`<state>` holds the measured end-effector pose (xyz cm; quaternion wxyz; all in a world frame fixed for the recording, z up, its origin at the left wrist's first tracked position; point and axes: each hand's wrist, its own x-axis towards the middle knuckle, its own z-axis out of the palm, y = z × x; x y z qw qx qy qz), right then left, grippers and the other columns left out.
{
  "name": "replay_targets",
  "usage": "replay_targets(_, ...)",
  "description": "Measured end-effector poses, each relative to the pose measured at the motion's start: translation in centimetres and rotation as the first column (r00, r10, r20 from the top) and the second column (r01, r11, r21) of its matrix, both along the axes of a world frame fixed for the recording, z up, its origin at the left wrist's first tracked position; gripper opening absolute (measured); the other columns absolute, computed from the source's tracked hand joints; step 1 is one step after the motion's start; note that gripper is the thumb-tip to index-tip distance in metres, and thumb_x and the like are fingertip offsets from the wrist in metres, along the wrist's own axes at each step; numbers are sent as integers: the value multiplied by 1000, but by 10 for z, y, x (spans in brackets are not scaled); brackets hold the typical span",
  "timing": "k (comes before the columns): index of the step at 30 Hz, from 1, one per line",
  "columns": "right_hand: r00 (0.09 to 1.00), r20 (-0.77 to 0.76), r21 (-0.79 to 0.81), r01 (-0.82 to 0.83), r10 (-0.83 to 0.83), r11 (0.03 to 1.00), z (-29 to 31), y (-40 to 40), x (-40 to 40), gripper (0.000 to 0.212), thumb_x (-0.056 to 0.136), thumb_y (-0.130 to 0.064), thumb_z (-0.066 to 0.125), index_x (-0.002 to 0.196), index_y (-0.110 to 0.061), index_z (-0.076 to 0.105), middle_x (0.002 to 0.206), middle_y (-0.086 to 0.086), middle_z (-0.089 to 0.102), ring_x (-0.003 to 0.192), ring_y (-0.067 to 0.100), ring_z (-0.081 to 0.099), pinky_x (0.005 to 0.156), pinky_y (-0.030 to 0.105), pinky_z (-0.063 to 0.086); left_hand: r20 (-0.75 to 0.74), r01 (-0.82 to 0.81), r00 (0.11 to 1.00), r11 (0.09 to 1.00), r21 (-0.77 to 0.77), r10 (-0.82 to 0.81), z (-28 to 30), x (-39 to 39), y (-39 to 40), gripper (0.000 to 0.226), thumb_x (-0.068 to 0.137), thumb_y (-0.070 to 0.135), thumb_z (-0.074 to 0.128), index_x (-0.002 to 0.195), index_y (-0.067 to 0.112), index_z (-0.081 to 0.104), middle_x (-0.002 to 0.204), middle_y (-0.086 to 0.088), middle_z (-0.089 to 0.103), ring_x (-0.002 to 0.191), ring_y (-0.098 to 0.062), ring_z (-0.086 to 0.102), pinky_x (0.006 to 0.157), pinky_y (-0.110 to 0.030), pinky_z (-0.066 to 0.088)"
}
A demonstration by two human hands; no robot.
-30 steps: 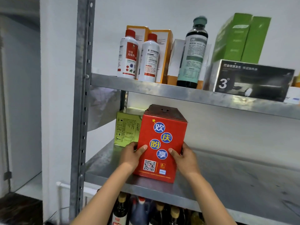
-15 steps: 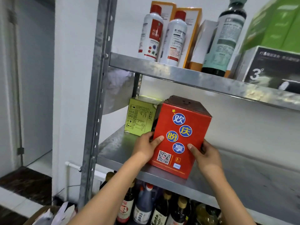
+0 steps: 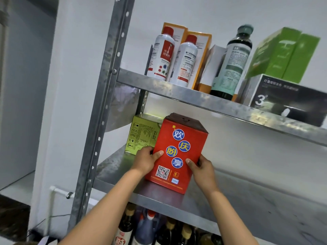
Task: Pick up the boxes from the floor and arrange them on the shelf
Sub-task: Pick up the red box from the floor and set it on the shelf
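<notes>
While I set the red box [image 3: 178, 154] down on the middle shelf [image 3: 159, 197], both my hands are on it: my left hand [image 3: 146, 160] grips its left edge, thumb laid across the front face and the fingers [image 3: 141, 150] curled round the side, and my right hand [image 3: 201, 167] grips the right edge the same way, thumb on the front. The box stands upright near the front lip of the shelf, its bottom looking flat on the metal, though the near corner sits very close to the edge. Just behind and to its left is the yellow-green box [image 3: 141, 137], upright against the back corner — the two look touching or nearly so; I cannot tell which.

I judge this to be the placing step: the box is on the shelf but not yet released or squared up. The next move, as I see it, calls for a push back and a little leftward so the red box lines up beside the yellow-green one, away from the lip, and only then letting go. The shelf runs bare to the right, so there is room for more boxes from the floor. Overhead, the upper shelf [image 3: 203, 101] carries white bottles [image 3: 161, 57], a dark bottle [image 3: 231, 62] and a green box [image 3: 283, 53] — clearance above the red box looks ample.
</notes>
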<state>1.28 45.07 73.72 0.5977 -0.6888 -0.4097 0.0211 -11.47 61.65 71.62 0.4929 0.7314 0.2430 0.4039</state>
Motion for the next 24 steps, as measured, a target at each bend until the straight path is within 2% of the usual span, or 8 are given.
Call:
replay_targets(2, 1000, -2, -6, 19, -19, 1000, 2, 5, 4, 28, 92, -14, 64, 119, -17, 57, 106, -3, 69, 77, -4, 68, 60, 12, 53, -3, 1, 1000, 1000, 11, -1, 1, 6, 3, 33, 89, 38, 64, 106, 10, 67, 100, -5, 73, 85, -19, 69, 80, -36, 57)
replay_targets(6, 998, -20, -37, 59, -60, 998, 4, 19, 16, 33, 92, -17, 64, 124, -13, 56, 113, 3, 68, 85, 8, 69, 64, 16, 55, -47, -67, 997, 997, 46, 69, 4, 21, 10, 33, 89, 38, 64, 98, 6, 68, 97, -10, 72, 85, -24, 68, 75, -31, 53)
replay_targets(11, 993, -13, -56, 116, -116, 992, 6, 37, 34, 34, 92, -18, 65, 125, -11, 57, 116, 7, 70, 90, 18, 69, 74, 29, 58, -105, -179, 975, 973, 145, 195, 7, 40, 22, 39, 87, 43, 66, 82, 4, 66, 86, -16, 72, 81, -33, 66, 70, -36, 50)
replay_targets(13, 993, -7, -41, 118, -118, 992, 3, 38, 42, 32, 91, -15, 66, 122, -11, 59, 113, 7, 71, 90, 17, 70, 80, 35, 59, -112, -179, 973, 967, 183, 201, 7, 45, 27, 39, 85, 43, 67, 76, 6, 63, 81, -15, 71, 78, -33, 65, 68, -36, 49)
replay_targets(16, 996, -15, -22, 91, -91, 996, -1, 36, 47, 32, 91, -14, 65, 122, -11, 59, 110, 3, 71, 90, 13, 71, 79, 32, 60, -123, -159, 975, 966, 203, 186, 5, 47, 30, 38, 85, 43, 67, 77, 6, 63, 81, -13, 71, 76, -31, 65, 66, -35, 48)
replay_targets(18, 993, 20, -30, 116, -116, 993, -3, 38, 48, 34, 91, -18, 65, 124, -12, 59, 112, 3, 71, 93, 16, 71, 83, 38, 59, -133, -148, 976, 972, 184, 174, 6, 48, 31, 38, 85, 43, 68, 79, 6, 64, 82, -13, 71, 77, -31, 65, 68, -36, 50)
replay_targets(21, 968, 138, -192, 236, -211, 953, 0, 40, 45, 39, 93, -34, 62, 123, -12, 56, 118, 7, 69, 103, 27, 67, 88, 43, 55, -185, -146, 966, 970, 196, 183, 10, 48, 26, 41, 88, 44, 62, 91, 3, 64, 94, -18, 71, 88, -35, 65, 76, -39, 52)
replay_targets(24, 920, 268, -428, 380, -287, 820, 17, 33, 30, 48, 95, -45, 53, 125, -8, 49, 126, 11, 62, 114, 31, 60, 91, 37, 49, -248, -172, 940, 954, 246, 234, 17, 44, 4, 40, 96, 36, 53, 112, -1, 56, 112, -23, 64, 104, -38, 60, 83, -37, 46)
